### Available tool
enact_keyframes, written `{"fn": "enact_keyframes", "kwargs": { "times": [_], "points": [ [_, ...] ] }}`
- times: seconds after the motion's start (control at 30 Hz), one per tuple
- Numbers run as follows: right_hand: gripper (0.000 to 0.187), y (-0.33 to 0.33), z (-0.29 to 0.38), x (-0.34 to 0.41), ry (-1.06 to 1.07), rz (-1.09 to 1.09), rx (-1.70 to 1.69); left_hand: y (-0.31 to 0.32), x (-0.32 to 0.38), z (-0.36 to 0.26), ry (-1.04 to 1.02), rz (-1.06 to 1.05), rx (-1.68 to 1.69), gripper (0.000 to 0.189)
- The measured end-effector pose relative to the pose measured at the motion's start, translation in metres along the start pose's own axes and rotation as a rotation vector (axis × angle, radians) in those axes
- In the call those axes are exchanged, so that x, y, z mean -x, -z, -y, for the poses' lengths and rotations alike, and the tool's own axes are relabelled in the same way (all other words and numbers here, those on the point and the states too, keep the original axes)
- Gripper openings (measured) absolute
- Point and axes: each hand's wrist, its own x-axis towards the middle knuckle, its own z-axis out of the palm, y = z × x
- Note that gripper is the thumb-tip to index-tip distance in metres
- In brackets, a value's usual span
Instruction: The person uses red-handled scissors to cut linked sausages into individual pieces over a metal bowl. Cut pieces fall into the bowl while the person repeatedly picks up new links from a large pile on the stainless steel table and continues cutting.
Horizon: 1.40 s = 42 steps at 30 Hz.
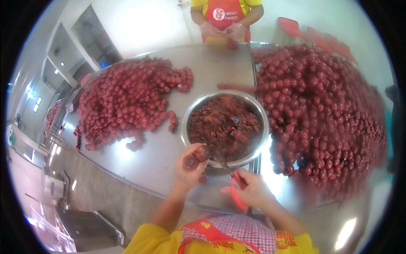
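My left hand (187, 174) is curled around round red sausage links (190, 161) at the near rim of a steel bowl (184, 127). One link shows its cut or tied end toward me. In my right hand (257, 192) is a pair of red-handled scissors (236, 177). Their dark blades point up and left, over the bowl's near rim and close to the held links. Blur hides how far apart the blades are. Crumbly dark-red scraps (225, 127) fill much of the bowl.
Large heaps of linked round sausages lie left (127, 101) and right (311, 120) on the steel table (152, 168). Across it stands a co-worker in a red apron (223, 14), gloved hands (236, 31) on a small link. Red chairs (291, 28) line the back wall.
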Motion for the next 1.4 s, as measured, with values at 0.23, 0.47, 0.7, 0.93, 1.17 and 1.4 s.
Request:
{"fn": "enact_keyframes", "kwargs": {
  "times": [0.23, 0.47, 0.7, 0.93, 1.17, 1.4],
  "points": [
    [0.060, -0.004, 0.007, -0.011, 0.219, -0.173, 0.262, -0.016, 0.006, -0.013, -0.101, -0.037, -0.157, 0.042],
    [0.056, -0.006, -0.006, -0.011, 0.128, -0.093, 0.233, -0.015, 0.004, -0.007, -0.153, -0.002, -0.210, 0.038],
    [0.071, 0.003, 0.008, -0.014, -0.035, -0.019, 0.142, -0.015, 0.004, -0.004, -0.052, 0.016, -0.131, 0.041],
    [0.067, 0.002, 0.011, -0.017, 0.018, -0.036, 0.170, -0.010, 0.004, 0.003, -0.040, 0.073, -0.091, 0.042],
    [0.057, -0.005, -0.003, -0.025, -0.082, 0.023, -0.027, -0.004, 0.005, 0.009, 0.023, 0.110, -0.045, 0.040],
    [0.061, 0.013, 0.013, -0.024, -0.104, 0.106, -0.036, 0.003, -0.001, 0.012, -0.041, 0.247, -0.005, 0.043]
  ]
}}
